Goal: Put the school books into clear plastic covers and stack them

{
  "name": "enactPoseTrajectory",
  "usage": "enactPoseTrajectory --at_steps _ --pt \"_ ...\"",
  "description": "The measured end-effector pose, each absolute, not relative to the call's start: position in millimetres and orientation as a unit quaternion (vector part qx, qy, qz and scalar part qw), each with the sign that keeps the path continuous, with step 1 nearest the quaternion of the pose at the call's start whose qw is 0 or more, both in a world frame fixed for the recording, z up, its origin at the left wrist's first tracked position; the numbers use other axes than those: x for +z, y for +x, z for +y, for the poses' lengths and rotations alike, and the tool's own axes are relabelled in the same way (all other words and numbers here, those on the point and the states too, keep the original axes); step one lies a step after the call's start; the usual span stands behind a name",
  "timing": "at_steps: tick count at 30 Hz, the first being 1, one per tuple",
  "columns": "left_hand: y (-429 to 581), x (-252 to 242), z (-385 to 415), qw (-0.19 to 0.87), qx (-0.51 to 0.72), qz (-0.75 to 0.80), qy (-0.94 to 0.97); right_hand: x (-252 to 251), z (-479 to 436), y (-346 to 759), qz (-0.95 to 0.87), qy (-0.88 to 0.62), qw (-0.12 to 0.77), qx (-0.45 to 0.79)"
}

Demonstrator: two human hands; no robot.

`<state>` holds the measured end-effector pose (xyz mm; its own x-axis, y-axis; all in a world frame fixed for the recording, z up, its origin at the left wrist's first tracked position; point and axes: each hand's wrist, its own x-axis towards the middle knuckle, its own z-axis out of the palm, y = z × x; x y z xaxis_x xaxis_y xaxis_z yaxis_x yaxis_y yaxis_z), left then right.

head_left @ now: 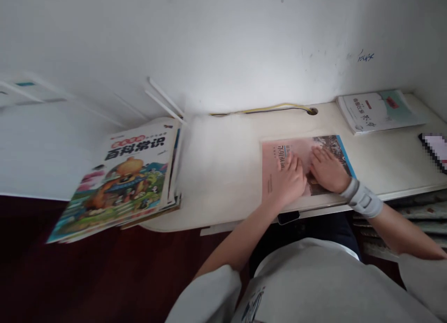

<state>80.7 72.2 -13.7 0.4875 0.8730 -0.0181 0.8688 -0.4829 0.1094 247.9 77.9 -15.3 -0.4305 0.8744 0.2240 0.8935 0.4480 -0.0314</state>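
A pink-covered book point(270, 174) with a dark picture and a blue edge on its right side lies flat on the white desk point(216, 174), close to the front edge. My left hand point(294, 177) rests on the pink part of the cover, fingers stretched out over the printed title. Just right of it, my right hand point(328, 168) lies palm down across the dark picture, its fingers extended. A grey band point(363, 198) wraps my right wrist. Both hands press on the cover, and neither grips anything.
Colourful picture books point(129, 178) are stacked at the left end, overhanging the front edge. Another stack of booklets point(380, 109) sits at the back right, near a partly visible phone point(435, 148). Yellow and dark cables point(272, 108) run along the wall into a round hole point(312, 111).
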Motion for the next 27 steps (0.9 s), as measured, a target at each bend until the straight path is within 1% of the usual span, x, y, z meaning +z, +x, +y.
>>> enactPoseTrajectory --at_steps 2,4,9,15,18,23,27 --pt "92.3 -18.9 74.1 0.066 0.017 0.511 0.857 -23.6 77.7 228.9 -0.845 -0.52 0.124 -0.026" --pt "91.7 -23.9 74.8 0.073 0.012 0.517 0.853 -33.2 75.5 229.1 -0.851 -0.51 0.124 -0.014" --pt "58.7 -28.2 82.4 0.065 0.005 0.54 0.839 -42.7 76.2 287.3 -0.862 -0.5 0.074 -0.033" --pt "38.3 -30.9 124.8 0.077 -0.017 0.591 0.803 -42.5 79.5 318.4 -0.859 -0.507 0.054 -0.05" --pt "42.9 -32.1 142.0 0.067 -0.005 0.619 0.783 -37.8 81.6 318.2 -0.865 -0.496 0.05 -0.048" --pt "51.2 -30.8 148.1 0.023 0.025 0.628 0.778 -21.5 112.4 296.1 -0.869 -0.492 0.007 -0.045" --pt "51.7 -29.5 147.7 0.007 0.044 0.632 0.774 -21.2 149.6 254.1 -0.903 -0.431 -0.004 -0.005"
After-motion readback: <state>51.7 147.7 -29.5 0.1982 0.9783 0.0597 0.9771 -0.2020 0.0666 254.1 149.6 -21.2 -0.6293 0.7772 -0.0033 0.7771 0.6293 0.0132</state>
